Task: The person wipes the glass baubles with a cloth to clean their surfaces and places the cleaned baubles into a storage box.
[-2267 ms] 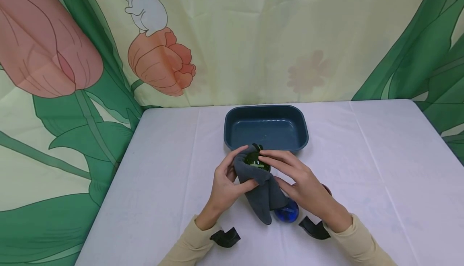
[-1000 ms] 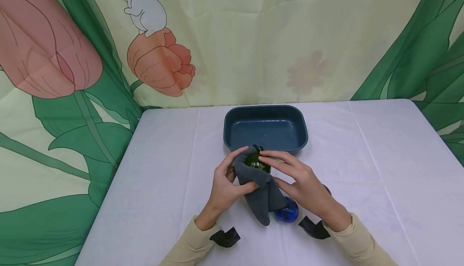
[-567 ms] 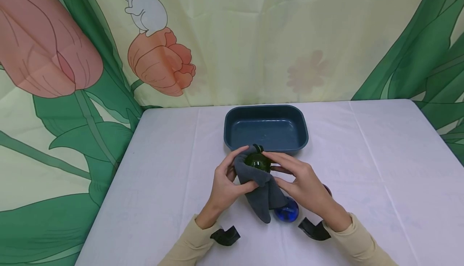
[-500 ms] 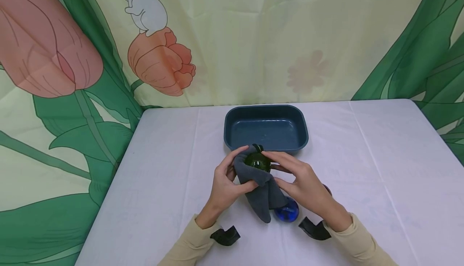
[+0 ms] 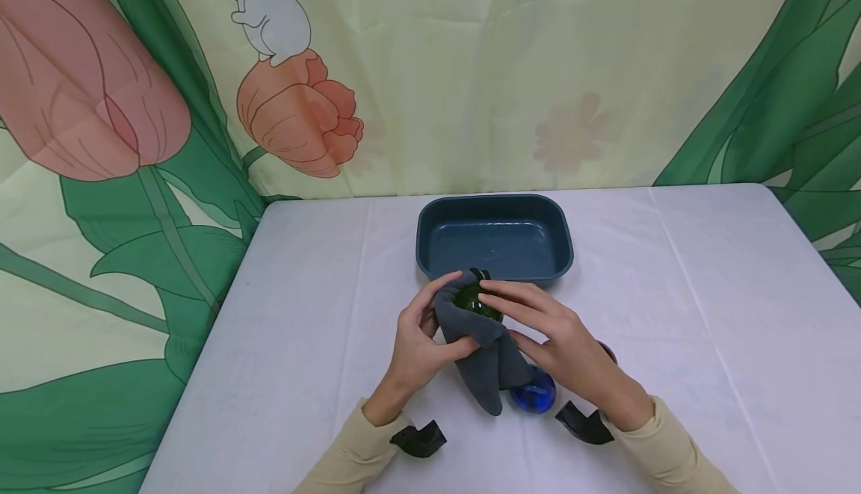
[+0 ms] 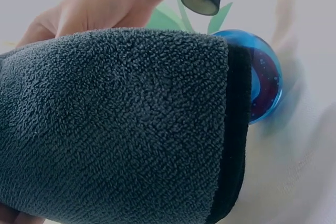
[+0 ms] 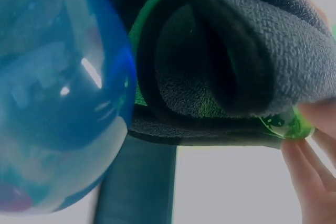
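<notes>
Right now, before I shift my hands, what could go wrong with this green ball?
The green ball looks glossy and is only partly wrapped by the gray cloth, so it might slip if the left hand loosens. The cloth's hanging end overlaps the blue ball in the head view, so a sweep could perhaps set that rolling.

Tabletop (image 5: 679,285) lies free beside the basin (image 5: 494,244); a blue orb (image 5: 539,395) crowds the cloth (image 5: 483,371).

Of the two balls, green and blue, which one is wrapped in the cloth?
The green ball: it's tucked into the grey cloth gripped by the left hand. The blue ball sits outside the cloth's folds.
</notes>
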`<action>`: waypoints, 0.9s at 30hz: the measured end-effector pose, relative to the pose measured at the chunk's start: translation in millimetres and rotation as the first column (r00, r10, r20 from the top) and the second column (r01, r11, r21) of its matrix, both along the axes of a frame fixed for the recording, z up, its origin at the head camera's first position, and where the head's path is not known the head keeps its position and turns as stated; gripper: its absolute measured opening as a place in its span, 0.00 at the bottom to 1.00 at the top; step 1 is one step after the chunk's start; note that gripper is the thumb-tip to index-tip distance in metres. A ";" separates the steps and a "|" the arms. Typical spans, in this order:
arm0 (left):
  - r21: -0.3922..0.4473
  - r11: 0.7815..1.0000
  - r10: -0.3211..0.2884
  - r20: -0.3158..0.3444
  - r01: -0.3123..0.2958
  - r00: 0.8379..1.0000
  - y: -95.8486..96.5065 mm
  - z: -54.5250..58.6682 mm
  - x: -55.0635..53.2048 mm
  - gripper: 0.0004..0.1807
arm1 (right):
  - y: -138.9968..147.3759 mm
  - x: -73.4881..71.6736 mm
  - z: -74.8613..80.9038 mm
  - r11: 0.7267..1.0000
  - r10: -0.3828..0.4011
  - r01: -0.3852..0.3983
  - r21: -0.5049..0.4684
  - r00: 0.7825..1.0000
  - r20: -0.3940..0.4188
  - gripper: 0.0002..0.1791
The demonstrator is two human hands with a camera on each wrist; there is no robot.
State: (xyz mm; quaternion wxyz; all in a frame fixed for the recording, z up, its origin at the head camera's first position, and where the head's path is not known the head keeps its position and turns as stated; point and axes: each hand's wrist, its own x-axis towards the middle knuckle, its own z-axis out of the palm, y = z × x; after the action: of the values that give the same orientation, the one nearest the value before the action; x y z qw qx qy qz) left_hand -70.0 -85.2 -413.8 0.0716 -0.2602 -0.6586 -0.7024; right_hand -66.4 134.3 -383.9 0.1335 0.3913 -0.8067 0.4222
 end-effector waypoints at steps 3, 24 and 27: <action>0.004 1.000 0.003 -0.007 -0.003 1.000 0.2 -0.6 0.2 0.38 | 0.1 0.1 -0.1 1.000 -0.002 0.002 0.007 1.000 -0.009 0.42; -0.009 1.000 0.006 0.013 -0.006 1.000 -0.4 0.8 0.1 0.38 | 3.0 -0.2 2.7 0.997 -0.033 0.029 0.066 0.998 0.052 0.49; 0.002 1.000 -0.006 0.011 0.006 1.000 -0.9 1.3 -0.2 0.37 | 3.1 -1.8 3.2 0.999 0.008 -0.007 0.054 1.000 -0.015 0.50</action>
State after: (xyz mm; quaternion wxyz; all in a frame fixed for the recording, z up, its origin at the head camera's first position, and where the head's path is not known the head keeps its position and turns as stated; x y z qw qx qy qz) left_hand -70.3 -86.0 -412.6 0.0663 -0.2583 -0.6577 -0.7045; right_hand -68.1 137.4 -380.7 0.1276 0.4010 -0.8153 0.3978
